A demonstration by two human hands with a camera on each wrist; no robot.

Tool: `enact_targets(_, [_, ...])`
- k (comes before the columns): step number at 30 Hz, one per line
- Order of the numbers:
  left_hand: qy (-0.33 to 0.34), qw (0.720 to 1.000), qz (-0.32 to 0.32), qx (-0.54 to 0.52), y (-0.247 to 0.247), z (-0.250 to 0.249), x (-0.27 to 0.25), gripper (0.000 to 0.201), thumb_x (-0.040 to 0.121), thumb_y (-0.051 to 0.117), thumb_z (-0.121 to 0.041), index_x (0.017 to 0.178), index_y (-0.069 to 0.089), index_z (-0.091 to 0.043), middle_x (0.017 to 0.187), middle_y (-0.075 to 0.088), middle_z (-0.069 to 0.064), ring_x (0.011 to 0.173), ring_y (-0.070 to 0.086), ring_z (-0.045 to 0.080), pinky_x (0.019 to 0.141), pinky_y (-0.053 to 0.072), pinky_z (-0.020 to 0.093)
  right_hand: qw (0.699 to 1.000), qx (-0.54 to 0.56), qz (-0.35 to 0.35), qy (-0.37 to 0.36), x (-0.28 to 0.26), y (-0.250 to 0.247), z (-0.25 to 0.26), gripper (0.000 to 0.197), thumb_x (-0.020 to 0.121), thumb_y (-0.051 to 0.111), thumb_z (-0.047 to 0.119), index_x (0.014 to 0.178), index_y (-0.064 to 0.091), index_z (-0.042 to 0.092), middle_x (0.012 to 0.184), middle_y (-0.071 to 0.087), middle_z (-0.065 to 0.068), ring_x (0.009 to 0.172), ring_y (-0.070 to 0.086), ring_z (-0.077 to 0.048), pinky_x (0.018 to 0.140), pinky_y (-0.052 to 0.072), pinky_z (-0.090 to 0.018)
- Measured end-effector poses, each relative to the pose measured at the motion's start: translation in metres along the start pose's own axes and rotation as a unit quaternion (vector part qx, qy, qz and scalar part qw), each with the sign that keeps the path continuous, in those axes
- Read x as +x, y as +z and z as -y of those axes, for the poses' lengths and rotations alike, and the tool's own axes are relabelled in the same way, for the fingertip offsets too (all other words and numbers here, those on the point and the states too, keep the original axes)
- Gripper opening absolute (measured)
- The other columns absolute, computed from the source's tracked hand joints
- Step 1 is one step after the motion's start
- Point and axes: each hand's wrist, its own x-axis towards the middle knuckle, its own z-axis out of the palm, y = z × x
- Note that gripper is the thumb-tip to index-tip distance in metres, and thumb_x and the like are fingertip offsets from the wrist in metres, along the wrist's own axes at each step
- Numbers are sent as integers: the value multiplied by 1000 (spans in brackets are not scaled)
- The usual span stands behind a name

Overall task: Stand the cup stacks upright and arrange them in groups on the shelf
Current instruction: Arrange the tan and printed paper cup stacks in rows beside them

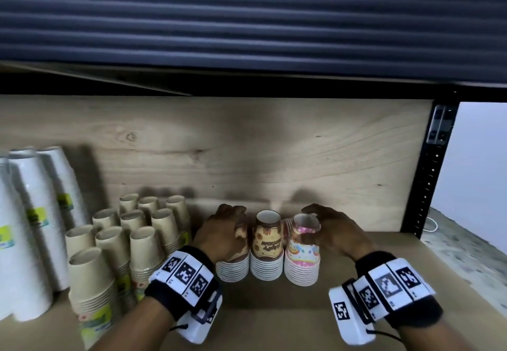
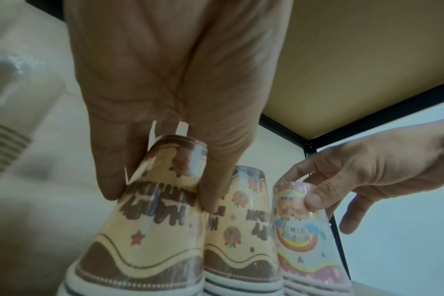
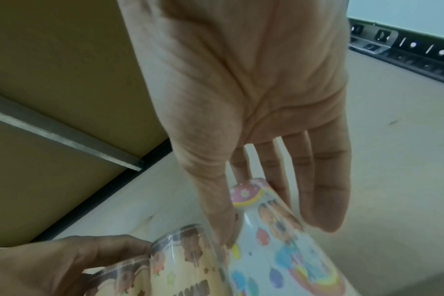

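Fingers (image 2: 109, 180) of the left hand (image 1: 223, 230) curl round the top of the left brown-print cup stack (image 2: 145, 240), thumb on one side, fingers on the other: a grip near the upturned base. Right hand (image 1: 333, 234) pinches the top of the pink rainbow-print cup stack (image 1: 301, 252) between thumb (image 2: 314, 198) and forefinger; its other fingers stay extended and loose in the right wrist view.

Three printed stacks stand rim-down in a row on the shelf board (image 1: 274, 323), touching side by side: left brown one mostly hidden under the left hand, middle brown-print stack (image 1: 267, 249) free of both hands, pink one on the right. Clear wrap is visible on the stacks in the wrist views. Head view shows part of another stack behind the gap between the middle and pink ones; cannot tell which print.

Left of the row, just beside it: a group of plain kraft cup stacks (image 1: 120, 243), upright, rim-down. Farther left: tall white cup stacks (image 1: 33, 213) with green labels, leaning slightly. Wooden back panel (image 1: 274, 153) behind all of it; black shelf upright (image 1: 433, 175) at the right.
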Motion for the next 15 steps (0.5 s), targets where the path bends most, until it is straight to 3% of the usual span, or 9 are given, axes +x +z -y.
enact_targets(5, [2, 1000, -6, -5, -1, 3, -1, 71, 85, 66, -33, 147, 32, -32, 148, 34, 0, 132, 44, 23, 107, 40, 36, 1000, -12, -6, 28, -1, -14, -17, 61, 80, 76, 40, 134, 50, 28, 137, 56, 3, 119, 57, -20, 99, 46, -32])
enact_targets(12, [-5, 1000, -11, -17, 3, 6, 1, 73, 85, 67, -33, 148, 29, -35, 152, 31, -4, 134, 43, 22, 109, 40, 37, 987, 13, -78, 137, -3, -32, -67, 66, 74, 80, 37, 133, 54, 24, 133, 59, -6, 119, 57, -27, 101, 46, -35])
enact_targets(15, [-7, 1000, -9, -22, 2, 7, 2, 73, 85, 68, -34, 147, 30, -36, 152, 32, -5, 134, 43, 21, 108, 40, 37, 983, 58, -93, 146, 0, -31, -79, 75, 63, 81, 44, 130, 57, 22, 128, 63, -9, 115, 60, -30, 101, 47, -42])
